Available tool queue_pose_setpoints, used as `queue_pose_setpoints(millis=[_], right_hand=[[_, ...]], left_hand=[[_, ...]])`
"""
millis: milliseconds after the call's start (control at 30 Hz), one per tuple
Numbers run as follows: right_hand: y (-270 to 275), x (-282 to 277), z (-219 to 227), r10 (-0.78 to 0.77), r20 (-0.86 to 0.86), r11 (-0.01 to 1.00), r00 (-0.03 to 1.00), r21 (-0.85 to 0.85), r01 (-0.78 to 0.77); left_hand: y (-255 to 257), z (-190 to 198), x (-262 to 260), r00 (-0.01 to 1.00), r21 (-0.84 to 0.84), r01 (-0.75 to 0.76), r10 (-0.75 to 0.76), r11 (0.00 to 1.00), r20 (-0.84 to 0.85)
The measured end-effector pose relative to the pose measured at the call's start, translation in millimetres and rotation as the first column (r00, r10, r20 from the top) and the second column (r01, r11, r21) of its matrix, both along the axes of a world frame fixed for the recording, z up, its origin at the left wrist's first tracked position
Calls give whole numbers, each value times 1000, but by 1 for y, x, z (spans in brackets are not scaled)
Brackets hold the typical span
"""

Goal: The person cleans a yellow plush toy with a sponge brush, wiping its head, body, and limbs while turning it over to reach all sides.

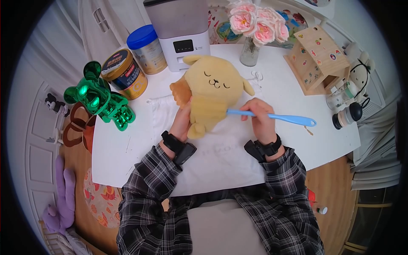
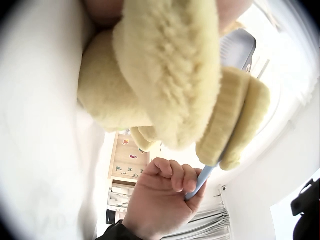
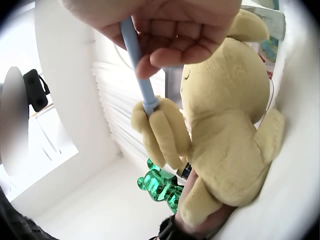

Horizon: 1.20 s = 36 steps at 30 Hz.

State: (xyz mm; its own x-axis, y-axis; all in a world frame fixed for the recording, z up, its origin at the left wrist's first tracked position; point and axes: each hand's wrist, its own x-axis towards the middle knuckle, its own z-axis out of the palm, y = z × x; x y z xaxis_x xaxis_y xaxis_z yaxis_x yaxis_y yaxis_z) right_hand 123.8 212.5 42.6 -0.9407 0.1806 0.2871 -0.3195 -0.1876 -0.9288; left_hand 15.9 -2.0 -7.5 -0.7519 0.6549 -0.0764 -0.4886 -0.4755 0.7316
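Note:
A yellow plush toy (image 1: 214, 80) with closed eyes is held up over a white cloth bag (image 1: 212, 157). The left hand (image 1: 181, 123) grips its lower body from the side, beside a brown plush piece (image 1: 181, 92). In the right hand (image 1: 261, 122), the blue handle (image 1: 293, 119) of a tool is pinched between thumb and fingers. The tool's padded yellow head (image 3: 161, 132) lies over the front of the toy's body in the head view. The right wrist view shows that head next to the toy's body (image 3: 227, 155); whether they touch is unclear.
Behind stand a green shiny bear figure (image 1: 100, 100), two tubs (image 1: 125, 74), a grey-and-white dispenser (image 1: 187, 46) and a vase (image 1: 250, 54) of pink roses. A wooden house (image 1: 316, 59) and small jars (image 1: 347, 115) are at the right of the white table (image 1: 110, 157).

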Motion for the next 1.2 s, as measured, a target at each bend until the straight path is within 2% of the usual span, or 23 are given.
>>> queue_pose_setpoints(millis=[133,167,267,300,400,500,600,700,800,900,1000,1100,1200], right_hand=[[11,-5,-2,-111,-82,977,990,-193,94],[10,-6,-3,-98,-63,978,993,-189,84],[5,-6,-4,44,13,999,999,-28,-44],[1,-4,0,92,87,996,992,-6,-92],[2,-2,3,150,112,987,982,39,-155],[12,-2,-1,45,-40,996,998,-79,-48],[13,-6,1,-78,-40,972,996,-226,67],[10,-8,-3,23,4,996,1000,-81,-22],[3,-4,5,159,154,985,975,44,-168],[15,-2,0,203,60,977,977,47,-206],[15,-4,-1,34,-65,983,997,-176,-45],[15,-8,-2,31,-56,976,998,-214,-43],[6,-9,-4,124,61,990,990,-74,-119]], left_hand=[[3,5,3,999,35,-24,22,999,48],[3,6,4,998,39,-29,27,999,50],[0,-1,-1,999,8,7,-7,1000,41],[-1,-2,-1,999,3,17,-17,1000,28],[-2,2,1,1000,2,20,-20,1000,12],[2,-1,0,1000,10,-15,15,1000,27],[2,3,2,999,1,-26,26,1000,31],[1,0,0,999,23,-12,11,1000,52],[-1,-2,-2,998,15,26,-27,1000,56],[-2,0,0,999,-8,10,-10,1000,53],[1,-1,0,999,6,-22,22,1000,25],[2,1,1,999,30,-18,16,999,47],[-1,-3,-2,999,29,24,-25,999,44]])
